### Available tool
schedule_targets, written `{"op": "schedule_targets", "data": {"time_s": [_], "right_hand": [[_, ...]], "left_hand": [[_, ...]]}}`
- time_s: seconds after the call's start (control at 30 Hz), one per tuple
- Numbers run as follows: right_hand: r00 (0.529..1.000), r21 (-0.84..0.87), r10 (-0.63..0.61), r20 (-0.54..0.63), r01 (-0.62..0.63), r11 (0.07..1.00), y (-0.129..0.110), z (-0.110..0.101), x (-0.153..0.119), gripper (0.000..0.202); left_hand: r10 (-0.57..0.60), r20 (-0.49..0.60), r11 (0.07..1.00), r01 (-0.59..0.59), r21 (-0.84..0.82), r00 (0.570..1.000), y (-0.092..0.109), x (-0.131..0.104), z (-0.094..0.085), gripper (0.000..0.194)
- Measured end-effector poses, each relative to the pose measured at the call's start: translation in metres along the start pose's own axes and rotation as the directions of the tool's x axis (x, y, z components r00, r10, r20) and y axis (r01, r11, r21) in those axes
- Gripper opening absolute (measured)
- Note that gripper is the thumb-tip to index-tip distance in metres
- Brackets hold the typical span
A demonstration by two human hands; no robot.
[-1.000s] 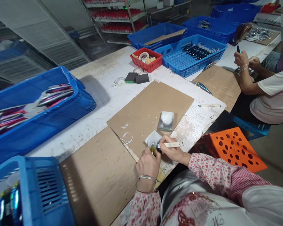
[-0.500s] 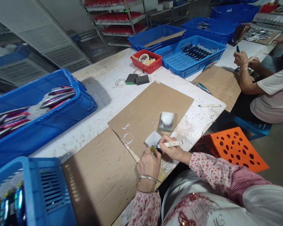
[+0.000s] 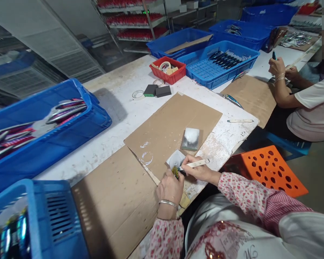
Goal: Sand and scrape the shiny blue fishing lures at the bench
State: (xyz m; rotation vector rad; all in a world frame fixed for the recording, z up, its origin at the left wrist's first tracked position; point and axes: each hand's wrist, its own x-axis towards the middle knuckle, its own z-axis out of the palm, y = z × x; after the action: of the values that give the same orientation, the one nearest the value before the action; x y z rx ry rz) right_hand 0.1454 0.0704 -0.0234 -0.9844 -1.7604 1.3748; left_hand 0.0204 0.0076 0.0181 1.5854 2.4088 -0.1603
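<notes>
My left hand [image 3: 170, 187] is closed around a small yellow-green fishing lure [image 3: 175, 171], most of it hidden by the fingers. A metal loop sticks up from the lure's far end. My right hand [image 3: 196, 169] pinches a slim whitish stick-like tool [image 3: 198, 163], its tip at the lure's end. Whether the tip touches the lure I cannot tell. Just beyond the hands lies a pale square pad [image 3: 175, 158]. Farther back, a dark block with a white top [image 3: 191, 139] rests on the cardboard sheet [image 3: 170, 122].
On the left stand a blue bin [image 3: 97, 120] of lures and a blue basket [image 3: 55, 212]. Dark sanding blocks [image 3: 163, 91], a red tray [image 3: 175, 76] and a blue crate [image 3: 213, 83] are farther back. A similar stick [image 3: 240, 121] lies right. A co-worker [image 3: 310, 104] sits beyond an orange stool [image 3: 272, 172].
My right hand and the tool have shifted very slightly at the lure's end. The left hand keeps its hold on the lure, almost unmoved.
</notes>
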Motion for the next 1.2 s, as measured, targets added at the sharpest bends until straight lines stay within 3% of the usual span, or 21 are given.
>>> {"op": "schedule_targets", "data": {"time_s": [0.07, 0.2, 0.4, 0.6, 0.67, 0.73, 0.8, 0.9, 0.97, 1.07, 1.2], "right_hand": [[1.0, -0.009, -0.002, 0.013, 0.002, 1.0, -0.002, -0.001, 0.001, 0.008], [0.997, -0.033, -0.016, -0.07, 0.013, 0.999, -0.001, -0.002, 0.003, 0.01], [0.996, 0.032, -0.008, 0.088, 0.006, 0.999, 0.001, -0.006, 0.004, 0.012], [0.992, -0.033, -0.013, -0.129, 0.008, 0.999, 0.001, -0.008, 0.005, 0.014], [0.971, -0.116, -0.053, -0.233, 0.026, 0.993, 0.004, -0.022, 0.006, 0.017], [0.944, -0.314, -0.153, -0.293, 0.056, 0.948, 0.01, -0.046, 0.008, 0.02], [0.943, -0.567, -0.244, -0.225, 0.077, 0.82, 0.016, -0.077, 0.011, 0.02], [0.979, -0.827, -0.195, -0.058, 0.062, 0.559, 0.02, -0.118, 0.017, 0.03], [0.983, -0.891, -0.156, -0.094, -0.013, 0.454, 0.018, -0.13, 0.023, 0.037], [0.969, -0.878, -0.195, -0.153, -0.043, 0.476, 0.008, -0.12, 0.038, 0.032], [0.979, -0.848, -0.181, 0.095, 0.175, 0.501, -0.002, -0.086, 0.063, 0.063]], "left_hand": [[0.001, -0.003, 1.0, -0.001, -0.006, 1.0, -0.001, 0.0, 0.0, 0.036], [-0.004, 0.006, 1.0, 0.004, -0.011, 1.0, -0.001, 0.0, -0.002, 0.036], [0.005, 0.032, 1.0, -0.004, -0.024, 0.999, -0.003, 0.003, -0.005, 0.038], [0.005, 0.035, 0.999, -0.003, -0.046, 0.999, -0.005, 0.003, -0.003, 0.036], [0.009, 0.026, 0.998, -0.007, -0.065, 1.0, -0.006, 0.003, -0.003, 0.036], [0.026, 0.017, 0.996, -0.025, -0.09, 1.0, -0.007, 0.002, -0.002, 0.038], [0.054, 0.012, 0.992, -0.052, -0.116, 0.998, -0.012, 0.002, 0.001, 0.041], [0.125, 0.011, 0.976, -0.121, -0.182, 0.992, -0.022, 0.002, 0.008, 0.045], [0.18, -0.009, 0.953, -0.176, -0.248, 0.984, -0.028, 0.002, 0.012, 0.045], [0.207, -0.07, 0.919, -0.219, -0.327, 0.976, -0.031, 0.0, 0.016, 0.041], [0.22, -0.107, 0.904, -0.244, -0.351, 0.97, -0.022, -0.004, 0.019, 0.038]]}}
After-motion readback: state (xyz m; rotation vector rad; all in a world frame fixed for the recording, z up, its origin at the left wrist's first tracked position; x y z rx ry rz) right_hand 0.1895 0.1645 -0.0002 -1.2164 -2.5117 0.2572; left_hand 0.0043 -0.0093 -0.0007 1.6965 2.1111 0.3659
